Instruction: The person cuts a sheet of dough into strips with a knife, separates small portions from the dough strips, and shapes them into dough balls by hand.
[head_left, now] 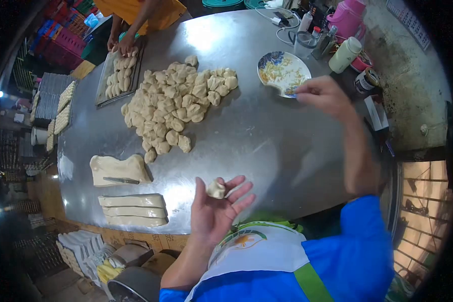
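Observation:
My left hand [219, 214] is palm up over the table's near edge, its fingers loosely curled. A small piece of dough [216, 190] rests in it against the fingers. My right hand [323, 95] is closed in a pinch at the near right rim of a blue-patterned plate [299, 63]. Yellowish crumbly filling [282, 72] lies on that plate. Something thin seems to reach from the right fingers to the plate's edge, but I cannot make it out. Left of the plate is a large heap of dough pieces [171, 98].
A dough slab [117, 168] with a blade [121, 180] on it and several dough strips [133, 210] lie at left. Another person's hands [124, 44] are at a tray of shaped dough [101, 95]. Bottles, a cream tumbler [345, 54] and a pink jug [347, 19] line the right edge.

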The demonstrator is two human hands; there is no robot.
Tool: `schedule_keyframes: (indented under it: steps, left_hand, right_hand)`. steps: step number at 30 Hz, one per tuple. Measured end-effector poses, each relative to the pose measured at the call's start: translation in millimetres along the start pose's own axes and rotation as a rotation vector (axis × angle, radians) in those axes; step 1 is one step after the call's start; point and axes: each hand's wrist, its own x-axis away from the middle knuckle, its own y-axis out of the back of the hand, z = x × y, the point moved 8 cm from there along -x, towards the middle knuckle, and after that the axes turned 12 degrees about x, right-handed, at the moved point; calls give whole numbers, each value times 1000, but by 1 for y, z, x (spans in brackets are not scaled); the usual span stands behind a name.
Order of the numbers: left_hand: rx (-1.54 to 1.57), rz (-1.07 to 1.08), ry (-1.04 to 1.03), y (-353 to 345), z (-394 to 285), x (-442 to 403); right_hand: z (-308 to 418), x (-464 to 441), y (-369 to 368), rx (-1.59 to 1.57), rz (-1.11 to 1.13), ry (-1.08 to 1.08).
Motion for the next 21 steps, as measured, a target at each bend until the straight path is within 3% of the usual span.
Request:
schedule_keyframes:
  steps: [2,4,6,8,10,12,16,17,18,21]
  left_hand:
    - [-3,17,-90,3,-16,-8]
    - [39,19,-145,4,-29,-15]
    - [63,83,-170,-9,-41,-21]
    - [71,108,-207,-14,-53,-23]
    - [84,170,-240,-22,-62,-21]
    - [107,181,-270,-20,-72,-18]
    - [143,207,-344,-5,-89,-6]
    - [96,217,-365,-1,-93,-3]
    - [48,225,-384,3,-95,0]
    - [-18,223,-399,16,-96,13]
  right_hand:
    - [-126,-28,-13,271,-213,-223]
    - [-204,-39,-26,535,-319,-269]
    - [-238,-51,-34,677,-294,-396]
    - [-244,-65,-37,745,-298,-339]
    - [-223,-69,-42,817,-326,-301]
    - [-150,-54,-44,961,-691,145]
    - [-8,-5,-119,65,-297,128]
    - [48,19,-141,65,-210,253]
    - [100,45,-160,124,-247,592]
    - [170,90,-228,-40,-56,710]
